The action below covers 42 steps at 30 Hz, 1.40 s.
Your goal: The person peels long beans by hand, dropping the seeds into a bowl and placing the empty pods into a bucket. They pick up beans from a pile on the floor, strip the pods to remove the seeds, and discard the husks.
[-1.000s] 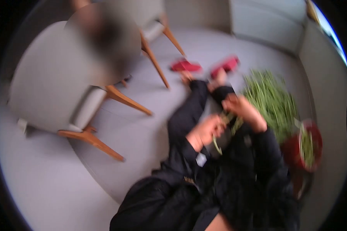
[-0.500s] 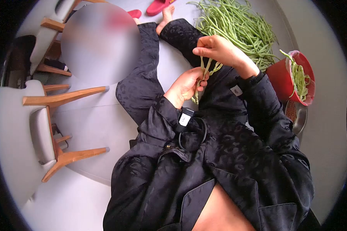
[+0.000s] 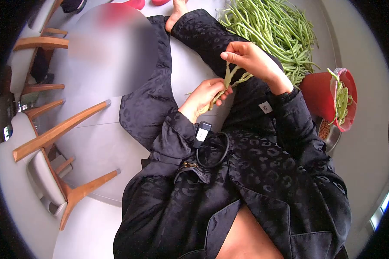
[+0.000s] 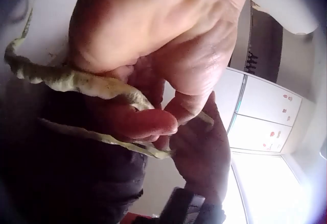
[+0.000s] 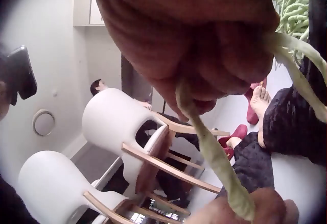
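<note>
In the head view, the left hand [image 3: 205, 97] curls its fingers round a few pale green long beans [image 3: 215, 101] above the lap. Up and to its right, the right hand [image 3: 259, 62] pinches the upper part of the beans between thumb and fingers. The left wrist view shows the left hand [image 4: 158, 35] close up, with a lumpy bean [image 4: 76, 81] crossing under its fingers. In the right wrist view, a bean [image 5: 217, 157] stretches between the right hand [image 5: 189, 35] and the left hand's fingers [image 5: 265, 206].
A large heap of green long beans [image 3: 276, 34] lies on the floor beyond the right leg. Right of it, a red bucket [image 3: 317, 93] holds bean pieces, beside a metal bowl [image 3: 331, 140]. Chairs [image 3: 39, 172] stand at the left; another person [image 5: 99, 86] sits behind chairs.
The head view has swung and sharpened since the blurred earliest frame, and the chairs, heap and bucket have shifted in it. Both hands keep hold of the beans, close together.
</note>
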Each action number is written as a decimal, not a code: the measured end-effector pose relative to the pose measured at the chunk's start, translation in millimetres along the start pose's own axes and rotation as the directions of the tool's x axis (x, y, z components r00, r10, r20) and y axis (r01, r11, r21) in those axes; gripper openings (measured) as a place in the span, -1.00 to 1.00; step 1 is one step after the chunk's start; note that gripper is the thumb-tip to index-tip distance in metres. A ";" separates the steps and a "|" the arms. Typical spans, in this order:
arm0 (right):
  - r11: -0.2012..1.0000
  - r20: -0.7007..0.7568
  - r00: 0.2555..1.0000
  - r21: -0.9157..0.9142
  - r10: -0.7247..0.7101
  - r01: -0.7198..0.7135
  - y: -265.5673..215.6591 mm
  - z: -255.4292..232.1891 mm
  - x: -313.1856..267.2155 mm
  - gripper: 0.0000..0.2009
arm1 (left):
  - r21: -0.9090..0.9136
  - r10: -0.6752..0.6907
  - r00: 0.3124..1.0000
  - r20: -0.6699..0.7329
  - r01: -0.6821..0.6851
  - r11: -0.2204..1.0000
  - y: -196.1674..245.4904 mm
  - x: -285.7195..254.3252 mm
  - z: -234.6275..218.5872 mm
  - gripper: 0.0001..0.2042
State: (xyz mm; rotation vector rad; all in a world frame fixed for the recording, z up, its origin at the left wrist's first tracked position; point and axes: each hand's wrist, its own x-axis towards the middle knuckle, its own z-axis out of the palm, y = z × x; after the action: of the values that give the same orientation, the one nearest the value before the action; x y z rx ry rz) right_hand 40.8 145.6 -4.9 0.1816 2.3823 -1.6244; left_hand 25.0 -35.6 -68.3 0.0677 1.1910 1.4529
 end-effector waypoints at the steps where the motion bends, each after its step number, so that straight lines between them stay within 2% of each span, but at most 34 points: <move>1: 0.999 0.003 1.000 -0.030 -0.024 0.024 3.0 3.8 3.8 -0.67 | -0.047 -0.002 0.999 0.038 0.004 0.999 2.5 -0.7 -0.1 -0.82; 2: 0.997 0.007 0.999 -0.060 -0.051 0.051 4.1 7.1 6.9 -0.66 | -0.053 -0.003 0.999 0.038 0.005 0.999 5.0 -0.9 1.0 -0.82; 3: 0.974 0.009 0.997 -0.212 -0.074 0.075 -3.7 11.7 2.5 -0.68 | -0.094 0.030 0.999 0.024 -0.028 0.995 8.6 0.9 2.5 -0.83; 4: 0.964 -0.002 0.997 -0.257 -0.074 0.071 -2.5 14.9 2.6 -0.64 | -0.135 0.066 0.998 0.009 -0.064 0.989 11.2 3.8 3.5 -0.83; 5: 0.981 -0.014 0.999 -0.190 -0.039 0.035 -2.1 15.4 1.2 -0.61 | -0.165 0.134 0.991 0.023 -0.128 0.978 11.7 8.3 1.8 -0.86; 7: 0.998 -0.026 0.998 -0.044 0.051 -0.052 1.5 14.7 -3.1 -0.56 | -0.212 0.176 0.984 0.000 -0.172 0.962 14.2 11.2 0.0 -0.87; 8: 0.998 -0.018 0.999 -0.047 0.048 -0.049 2.4 16.5 -4.3 -0.56 | -0.253 0.204 0.979 -0.024 -0.203 0.946 14.2 10.9 -1.0 -0.88; 10: 0.950 -0.175 0.977 -0.266 0.118 -0.162 4.2 20.6 -6.7 -0.47 | -0.300 0.223 0.974 -0.042 -0.225 0.927 11.0 14.3 -3.6 -0.87; 12: 0.988 -0.211 0.974 -0.118 0.076 -0.103 13.7 29.6 -7.4 -0.55 | -0.345 0.243 0.969 -0.052 -0.246 0.906 9.5 17.4 -2.2 -0.87; 15: 0.984 -0.214 0.972 -0.131 0.092 -0.121 16.7 35.3 -11.1 -0.61 | -0.373 0.214 0.972 -0.094 -0.234 0.898 1.0 14.4 -1.7 -0.85; 18: 0.987 -0.233 0.972 -0.144 0.031 -0.066 23.6 37.8 -8.3 -0.69 | -0.375 0.246 0.968 -0.056 -0.249 0.893 -5.0 13.7 -5.3 -0.83; 20: 0.995 -0.231 0.973 0.100 0.014 0.009 27.1 41.6 -8.1 -0.79 | -0.416 0.219 0.972 -0.085 -0.234 0.879 -6.3 9.8 -2.1 -0.82; 22: 0.988 -0.236 0.972 0.145 -0.010 0.046 13.0 43.0 -12.5 -0.85 | -0.433 0.242 0.968 -0.060 -0.244 0.868 -5.9 8.1 -1.5 -0.81; 24: 0.932 -0.230 0.969 0.364 0.095 -0.005 6.7 42.7 -14.8 -0.86 | -0.450 0.268 0.963 -0.033 -0.254 0.856 -3.5 7.4 -0.2 -0.80; 25: 0.905 -0.241 0.966 0.424 0.094 0.017 8.2 43.2 -14.8 -0.86 | -0.453 0.262 0.964 -0.034 -0.249 0.856 -2.6 6.6 0.5 -0.80; 29: 0.874 -0.260 0.960 0.485 0.107 0.034 7.4 39.4 -17.3 -0.88 | -0.473 0.266 0.964 -0.006 -0.237 0.849 -7.0 8.9 -3.2 -0.79; 31: 0.936 -0.267 0.962 0.350 0.055 0.044 3.9 36.9 -18.6 -0.89 | -0.491 0.259 0.965 -0.036 -0.242 0.836 -0.5 4.3 3.4 -0.80; 34: 0.938 -0.312 0.949 0.339 0.035 0.077 7.7 36.0 -16.0 -0.89 | -0.491 0.270 0.961 -0.060 -0.264 0.830 0.4 5.5 6.5 -0.82; 38: 0.906 -0.328 0.942 0.415 0.070 0.078 12.8 31.0 -19.5 -0.87 | -0.440 0.311 0.945 -0.097 -0.321 0.839 0.4 6.7 12.1 -0.87; 39: 0.907 -0.400 0.916 0.397 0.032 0.142 8.3 35.2 -21.5 -0.82 | -0.437 0.307 0.947 -0.093 -0.316 0.842 1.8 7.4 15.0 -0.87; 40: 0.904 -0.405 0.914 0.402 0.035 0.143 8.8 37.3 -24.6 -0.82 | -0.450 0.362 0.918 -0.164 -0.396 0.801 3.5 9.0 18.4 -0.87; 41: 0.903 -0.359 0.930 0.421 0.079 0.086 9.7 39.2 -25.8 -0.79 | -0.456 0.415 0.879 -0.236 -0.477 0.751 6.1 10.2 21.0 -0.87; 42: 0.899 -0.311 0.943 0.437 0.122 0.028 11.8 40.4 -26.7 -0.76 | -0.453 0.416 0.879 -0.233 -0.477 0.753 7.5 11.4 22.9 -0.87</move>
State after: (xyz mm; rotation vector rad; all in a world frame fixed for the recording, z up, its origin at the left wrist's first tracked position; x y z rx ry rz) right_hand 74.9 113.5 -22.1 0.6401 2.1601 -2.2369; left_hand 31.0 -11.3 -58.8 -0.1000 0.8824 2.1906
